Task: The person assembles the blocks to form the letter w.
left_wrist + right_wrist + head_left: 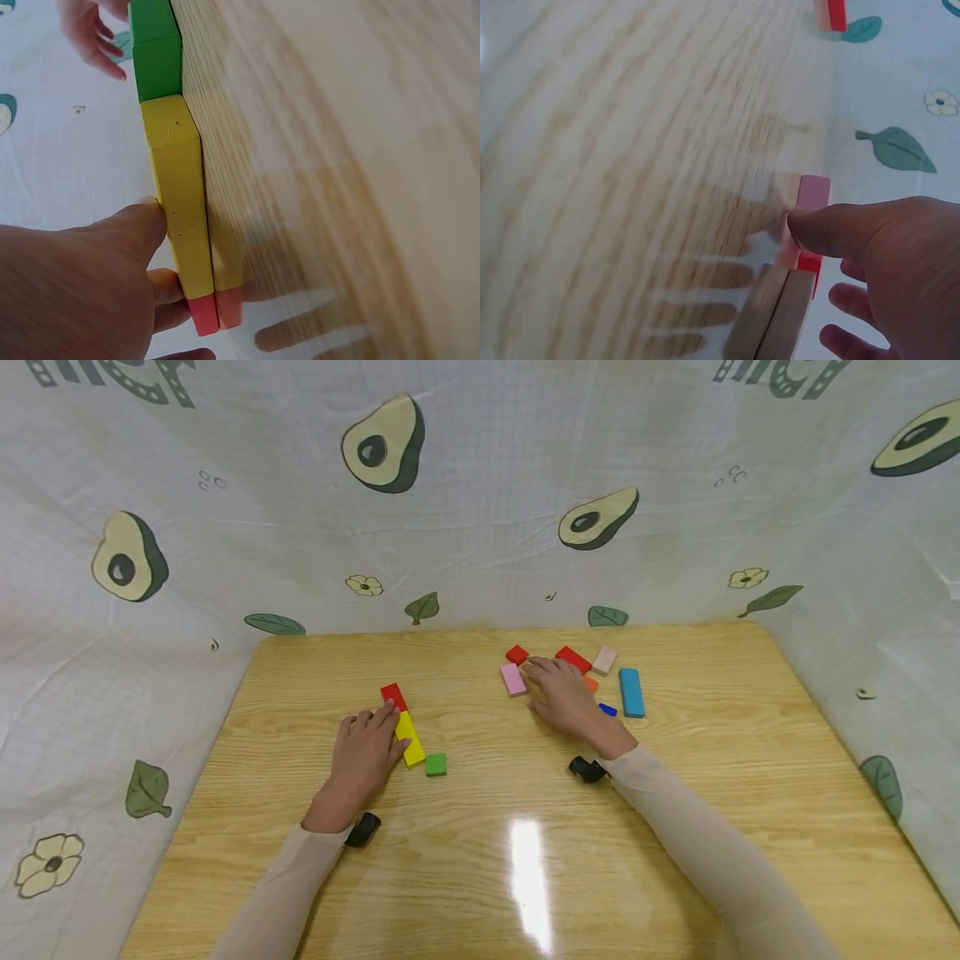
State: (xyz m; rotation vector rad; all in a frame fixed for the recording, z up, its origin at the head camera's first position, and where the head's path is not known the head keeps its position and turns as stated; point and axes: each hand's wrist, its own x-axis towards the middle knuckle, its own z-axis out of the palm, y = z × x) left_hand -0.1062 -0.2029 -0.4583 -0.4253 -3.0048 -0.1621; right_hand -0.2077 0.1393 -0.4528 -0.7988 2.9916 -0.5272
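Note:
My left hand (pixel 363 752) rests on two blocks laid end to end, a forefinger on the red block (pixel 394 695) and the thumb at the side of the yellow block (pixel 409 745). Close to the yellow one's near end lies a small green block (pixel 436 765). My right hand (pixel 566 697) is over a loose group of blocks, fingers spread and relaxed, gripping none of them. By its fingertips are a pink block (pixel 513 680) and a small red block (pixel 517 654). A plain wooden block (pixel 787 319) shows below the thumb in the right wrist view.
Around the right hand lie a longer red block (pixel 573 659), a beige block (pixel 604 660), a partly covered orange block (pixel 591 683), a small dark blue block (pixel 607 710) and a long light blue block (pixel 632 693). A printed cloth (pixel 480 552) borders the wooden table (pixel 465 868).

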